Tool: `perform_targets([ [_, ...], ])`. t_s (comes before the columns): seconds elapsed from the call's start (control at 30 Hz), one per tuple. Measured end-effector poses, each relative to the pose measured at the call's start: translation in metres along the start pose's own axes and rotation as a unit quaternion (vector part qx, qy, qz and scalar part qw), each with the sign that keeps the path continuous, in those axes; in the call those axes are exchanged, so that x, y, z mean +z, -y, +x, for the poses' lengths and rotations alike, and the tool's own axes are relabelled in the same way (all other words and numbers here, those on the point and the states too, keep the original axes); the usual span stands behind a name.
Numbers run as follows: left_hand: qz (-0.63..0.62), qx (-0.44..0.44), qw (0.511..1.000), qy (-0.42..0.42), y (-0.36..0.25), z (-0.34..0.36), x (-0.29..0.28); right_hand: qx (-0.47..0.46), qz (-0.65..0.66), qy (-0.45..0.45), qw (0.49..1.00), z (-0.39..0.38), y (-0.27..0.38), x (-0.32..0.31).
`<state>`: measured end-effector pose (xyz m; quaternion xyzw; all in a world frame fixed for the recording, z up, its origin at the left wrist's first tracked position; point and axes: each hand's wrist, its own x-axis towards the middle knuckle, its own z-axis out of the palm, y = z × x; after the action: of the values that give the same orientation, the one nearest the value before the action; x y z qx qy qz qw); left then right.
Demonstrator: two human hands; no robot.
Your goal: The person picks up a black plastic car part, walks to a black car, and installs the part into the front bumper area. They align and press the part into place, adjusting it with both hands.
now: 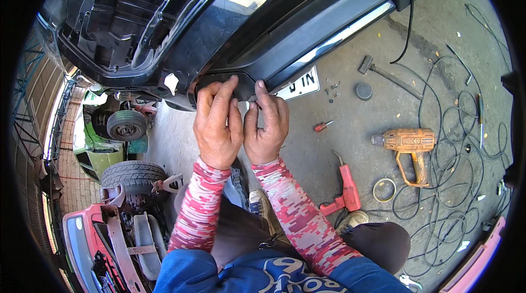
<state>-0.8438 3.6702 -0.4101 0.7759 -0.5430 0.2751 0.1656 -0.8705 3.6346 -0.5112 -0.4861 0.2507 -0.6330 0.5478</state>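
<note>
A black car bumper [307, 24] with a shiny chrome-like strip lies across the upper part of the view, above my hands. My left hand [217, 127] is at its lower left corner, index finger stretched onto a dark trim panel [224, 77] and the other fingers bent at the edge. Close beside it, my right hand [267, 127] holds the same edge between a raised index finger and the thumb. The underside of the panel, where the fingertips meet it, is partly hidden. A white plate [301, 86] with dark characters shows below the bumper.
On the concrete floor to the right are a hammer [392, 76], a round dark puck [363, 91], a small screwdriver [323, 126], an orange heat gun [408, 148], a red soldering gun [345, 190], a tape roll [384, 189] and tangled cables [449, 183]. Wheels [131, 177] and car parts stand left.
</note>
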Motion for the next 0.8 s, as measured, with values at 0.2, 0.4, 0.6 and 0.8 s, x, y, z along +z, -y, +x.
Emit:
perform_targets([
  [0.2,0.136,0.047,0.979,0.146,0.018,-0.002,-0.021,-0.027,-0.021,-0.019,0.999,-0.011,0.001,0.009],
  [0.4,0.037,0.053,0.984,0.164,0.039,0.002,-0.007,0.046,-0.006,-0.031,0.998,-0.002,0.008,0.021],
  [0.6,-0.069,0.076,0.984,0.143,0.043,0.020,0.008,0.098,0.039,-0.114,0.988,0.010,0.011,0.036],
  [0.8,-0.070,0.046,0.980,0.178,0.038,0.025,0.005,0.113,0.026,-0.122,0.986,0.015,0.014,0.034],
])
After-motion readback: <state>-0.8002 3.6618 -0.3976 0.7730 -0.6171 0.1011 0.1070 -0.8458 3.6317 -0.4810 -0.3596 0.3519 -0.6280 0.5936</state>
